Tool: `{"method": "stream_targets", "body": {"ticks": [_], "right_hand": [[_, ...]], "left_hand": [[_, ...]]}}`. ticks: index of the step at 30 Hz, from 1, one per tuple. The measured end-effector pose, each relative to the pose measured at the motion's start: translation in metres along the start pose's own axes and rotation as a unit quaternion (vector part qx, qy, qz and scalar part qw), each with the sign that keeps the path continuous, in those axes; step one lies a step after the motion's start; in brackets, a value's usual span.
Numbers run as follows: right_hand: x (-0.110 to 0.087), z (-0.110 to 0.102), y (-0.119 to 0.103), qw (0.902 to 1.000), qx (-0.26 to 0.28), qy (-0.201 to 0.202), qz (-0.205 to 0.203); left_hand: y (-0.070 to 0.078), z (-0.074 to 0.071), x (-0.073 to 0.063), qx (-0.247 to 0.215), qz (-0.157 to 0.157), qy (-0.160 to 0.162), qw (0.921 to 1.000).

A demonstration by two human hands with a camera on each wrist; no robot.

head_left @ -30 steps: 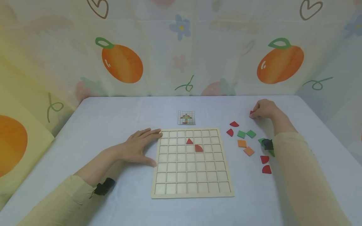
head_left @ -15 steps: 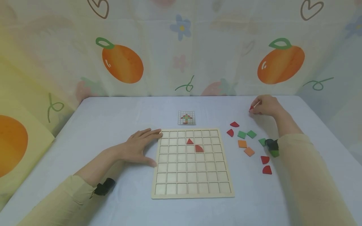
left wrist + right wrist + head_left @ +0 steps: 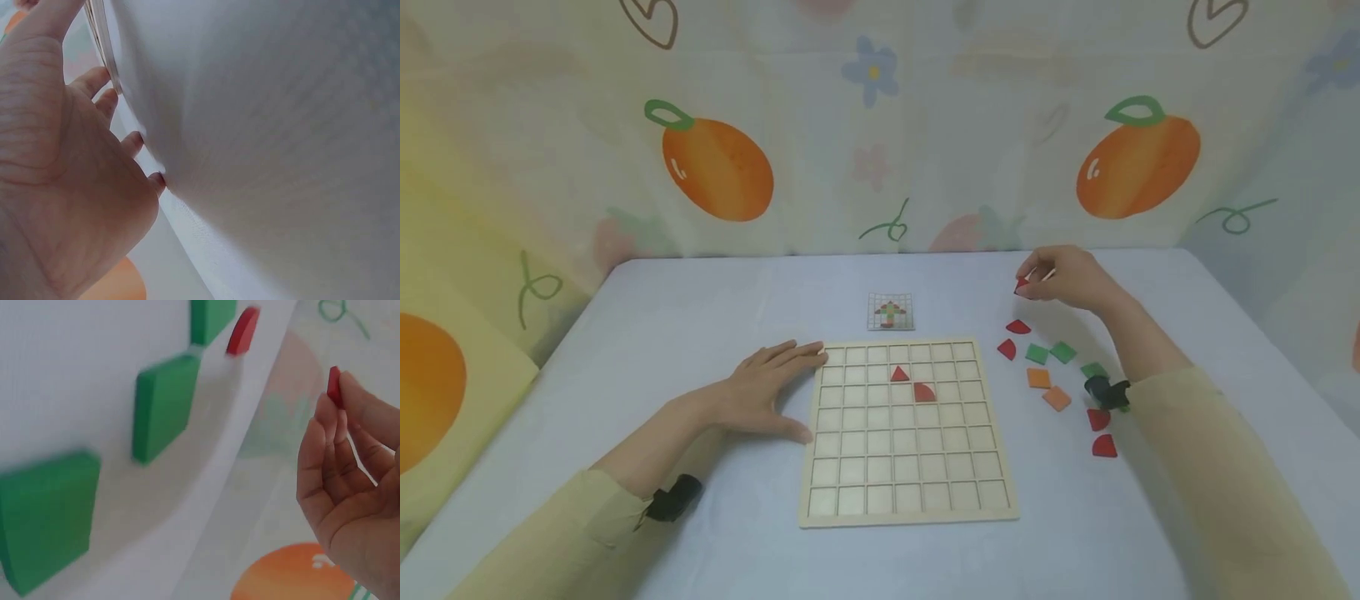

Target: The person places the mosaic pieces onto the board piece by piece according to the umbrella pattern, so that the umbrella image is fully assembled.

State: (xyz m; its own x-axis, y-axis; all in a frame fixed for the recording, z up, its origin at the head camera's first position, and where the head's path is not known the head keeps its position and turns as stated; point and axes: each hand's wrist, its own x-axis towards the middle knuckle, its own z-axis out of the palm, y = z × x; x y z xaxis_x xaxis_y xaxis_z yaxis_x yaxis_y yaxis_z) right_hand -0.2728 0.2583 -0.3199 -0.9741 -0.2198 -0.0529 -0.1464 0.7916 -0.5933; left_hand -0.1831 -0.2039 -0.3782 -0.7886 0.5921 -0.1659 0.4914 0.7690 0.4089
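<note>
My left hand [image 3: 767, 392] lies with fingers spread at the left edge of a pale wooden grid board [image 3: 842, 527], thumb and fingertips touching its frame. On the board sit a red triangle [image 3: 899, 375] and, diagonally below it, a red quarter-circle tile [image 3: 924, 392]. Over the far right of the table, my right hand [image 3: 1063, 277] pinches a small red tile [image 3: 334, 387] between thumb and fingers; the fingers hide part of its outline. Two red quarter-circle tiles, one of them a red tile [image 3: 1018, 327] nearest the hand, lie just below it.
Behind the board lies a small pattern card [image 3: 891, 312] with a coloured figure on a grid. Right of the board are scattered green tiles [image 3: 1063, 352], orange tiles [image 3: 1039, 378] and more red tiles [image 3: 1104, 446]. My right forearm crosses above some of these. A patterned curtain [image 3: 820, 167] hangs behind the table.
My right hand has lifted from the far right and moved left with the red tile in its pinch. The left hand stays at the board's edge.
</note>
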Motion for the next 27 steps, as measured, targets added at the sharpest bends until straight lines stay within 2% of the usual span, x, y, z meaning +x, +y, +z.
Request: {"method": "stream_targets", "body": {"ticks": [6, 13, 20, 27], "right_hand": [[-0.009, 0.010, -0.029, 0.9975, 0.052, -0.032, -0.035], [-0.019, 0.022, -0.052, 0.9909, 0.066, -0.103, -0.056], [-0.026, 0.036, -0.065, 0.9783, 0.085, -0.176, -0.068], [-0.031, 0.049, -0.069, 0.9698, 0.094, -0.212, -0.076]], "left_hand": [[-0.001, -0.002, 0.001, 0.003, 0.002, 0.003, 1.0000], [-0.001, -0.003, 0.000, 0.000, 0.003, 0.002, 1.0000], [-0.002, -0.001, 0.001, -0.001, 0.005, 0.002, 1.0000], [-0.004, 0.001, 0.001, 0.001, 0.004, 0.001, 1.0000]]}}
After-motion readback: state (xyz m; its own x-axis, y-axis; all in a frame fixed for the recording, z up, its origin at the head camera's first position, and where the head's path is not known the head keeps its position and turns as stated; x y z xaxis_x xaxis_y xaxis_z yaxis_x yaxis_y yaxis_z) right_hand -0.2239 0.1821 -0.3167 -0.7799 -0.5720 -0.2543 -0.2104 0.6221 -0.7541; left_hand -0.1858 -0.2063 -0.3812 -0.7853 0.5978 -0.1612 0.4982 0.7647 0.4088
